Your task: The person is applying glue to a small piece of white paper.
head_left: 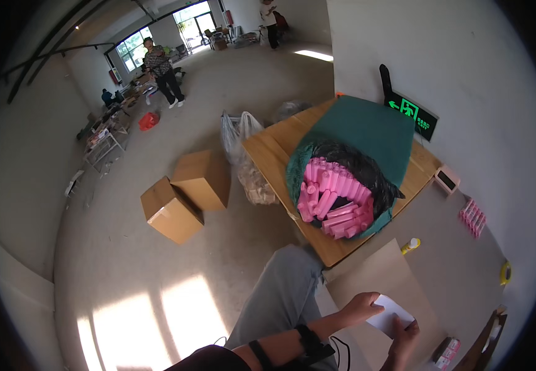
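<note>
Both grips are closed on 1 rectangular white card: the left hand [361,309] pinches its upper-left corner with the thumb on top, and the right hand [405,340] has its thumb over the lower edge, the fingers partly hidden behind. Almost no gap shows at either pinch.

Ahead and to the left of the grip stands the wooden table [267,147]. On it, straight ahead of the hands, lies the green sack [370,120], its dark-lined mouth turned toward the grip and full of pink tubes [328,180]. Under the hands and reaching out ahead of them is the brown sheet [379,272], probably stiff paper or thin cardboard.

The white card [389,314] sits between the 2 hands, tilted and raised above that sheet. It should be very light, thin and springy rather than floppy, easy to crease if squeezed or bowed. Its face looks smooth, so a dry pinch could slide a little. Opposite edges or 2 diagonal corners seem the best hold, thumbs flat, leaving the middle free.

Smaller still, ahead of the grip by the sheet's far corner, is the white-capped yellow bottle [411,245].
</note>
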